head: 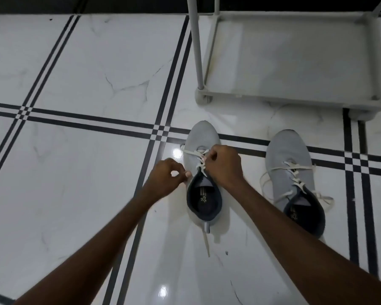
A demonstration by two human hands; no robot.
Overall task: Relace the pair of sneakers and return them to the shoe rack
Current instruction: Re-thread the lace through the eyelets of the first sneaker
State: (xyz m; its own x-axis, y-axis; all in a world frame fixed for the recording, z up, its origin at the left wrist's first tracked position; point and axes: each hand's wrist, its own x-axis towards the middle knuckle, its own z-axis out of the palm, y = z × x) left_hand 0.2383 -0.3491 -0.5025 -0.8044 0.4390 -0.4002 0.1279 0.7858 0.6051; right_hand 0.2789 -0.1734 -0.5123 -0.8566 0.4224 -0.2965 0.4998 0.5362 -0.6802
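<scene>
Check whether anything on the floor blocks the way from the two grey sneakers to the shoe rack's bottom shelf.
Nothing visible does. Only bare white tiled floor lies between the grey knit sneakers and the grey metal rack; its bottom shelf looks empty.

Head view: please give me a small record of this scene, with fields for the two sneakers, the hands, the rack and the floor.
left sneaker: on the floor, both hands at its lace
right sneaker: on the floor beside it, untouched, lace loose
left hand: pinching the lace at the shoe's left side
right hand: closed on the lace over the tongue
rack: beyond the sneakers, bottom shelf bare
floor: white tiles with dark lines
</scene>
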